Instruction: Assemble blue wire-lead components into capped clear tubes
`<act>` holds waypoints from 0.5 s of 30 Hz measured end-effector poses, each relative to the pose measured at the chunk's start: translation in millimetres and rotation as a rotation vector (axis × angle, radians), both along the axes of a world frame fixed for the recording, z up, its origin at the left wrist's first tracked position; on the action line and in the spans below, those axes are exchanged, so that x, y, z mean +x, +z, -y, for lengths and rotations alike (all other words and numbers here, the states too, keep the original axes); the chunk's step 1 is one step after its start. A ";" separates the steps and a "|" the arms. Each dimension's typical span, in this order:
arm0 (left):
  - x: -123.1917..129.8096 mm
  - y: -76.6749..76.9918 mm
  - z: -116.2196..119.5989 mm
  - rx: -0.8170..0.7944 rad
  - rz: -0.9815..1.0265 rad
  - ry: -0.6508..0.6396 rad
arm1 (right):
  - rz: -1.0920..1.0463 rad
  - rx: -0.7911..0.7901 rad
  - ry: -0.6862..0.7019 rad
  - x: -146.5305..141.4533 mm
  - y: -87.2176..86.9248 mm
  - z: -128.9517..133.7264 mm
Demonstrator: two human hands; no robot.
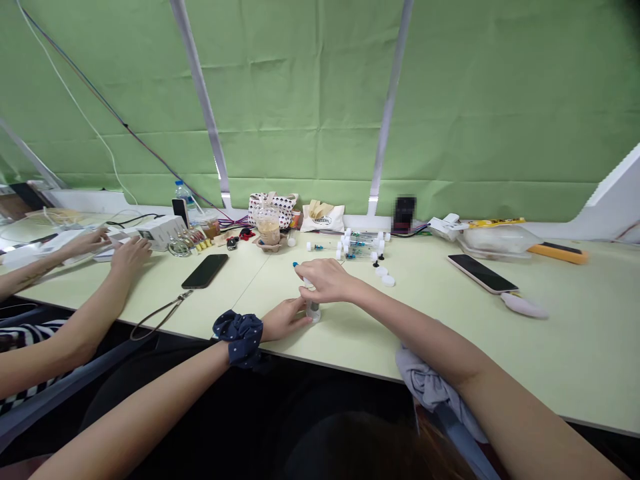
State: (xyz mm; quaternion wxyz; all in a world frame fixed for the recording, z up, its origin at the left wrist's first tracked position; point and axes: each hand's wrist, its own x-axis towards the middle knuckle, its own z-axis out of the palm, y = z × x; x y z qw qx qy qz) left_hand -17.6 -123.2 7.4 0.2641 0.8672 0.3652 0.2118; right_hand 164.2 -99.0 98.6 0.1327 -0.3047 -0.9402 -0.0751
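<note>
A small clear tube (314, 313) with a pale base stands upright on the table near its front edge. My left hand (286, 320) is closed around its lower part, thumb and fingers at the side. From above, my right hand (325, 280) grips the upper end, and its fingers hide most of that end. A small blue tip (295, 265) shows beside the right index finger; what it belongs to is hidden. Behind the hands lie several similar clear tubes (360, 245) with white caps and blue parts inside. Loose white caps (385, 277) and small black pieces (379, 261) lie close by.
A black phone (205, 271) with a strap (163, 313) lies left, another phone (483, 273) right. An iced drink cup (267, 230) stands at the back beside a patterned bag (280, 203). Far left, another person's hands (131, 255) work near a white box (163, 232).
</note>
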 end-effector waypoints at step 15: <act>-5.3 88.7 31.4 0.168 0.167 0.345 | -1.148 -0.479 -0.512 104.4 -33.2 -153.8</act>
